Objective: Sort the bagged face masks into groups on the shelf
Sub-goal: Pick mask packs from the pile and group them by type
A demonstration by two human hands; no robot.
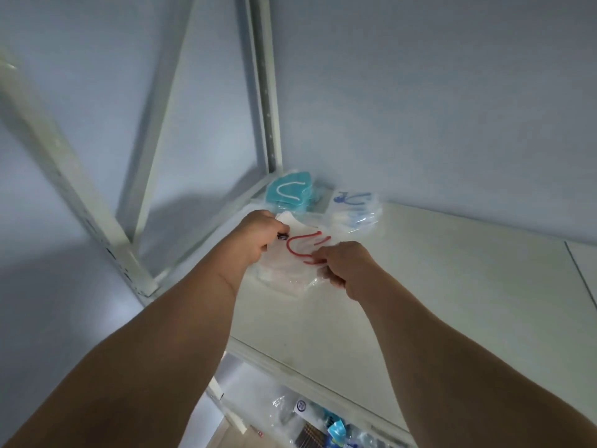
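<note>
- Left hand (258,236) at 12 o'clock of centre, fingers curled, pinching the upper left edge of the clear bag with red ear loops (300,253)
- Right hand (347,266) just at 4 o'clock of the left hand, fingers curled, gripping the lower right edge of the same bag; bag stretched between both hands, low over the shelf board (420,286), touching it or not: cannot tell
- Inside that bag a white mask with red loops; lower part of the plastic crumpled toward 6 o'clock
- At 12 o'clock of the held bag, in the back left corner of the shelf, teal mask stack (290,192) with a white loop on top; lying flat
- At 3 o'clock of the teal stack, just beside it, bagged masks with blue loops (355,208), against the back wall (420,92); well clear of the right hand
- White metal upright (266,92) rising from the corner behind the teal stack; a second post (64,176) slanting at 9 o'clock
- At 6 o'clock, under the shelf's front edge, lower pile of bagged items (323,421), blue and clear, blurred; contents not readable
</note>
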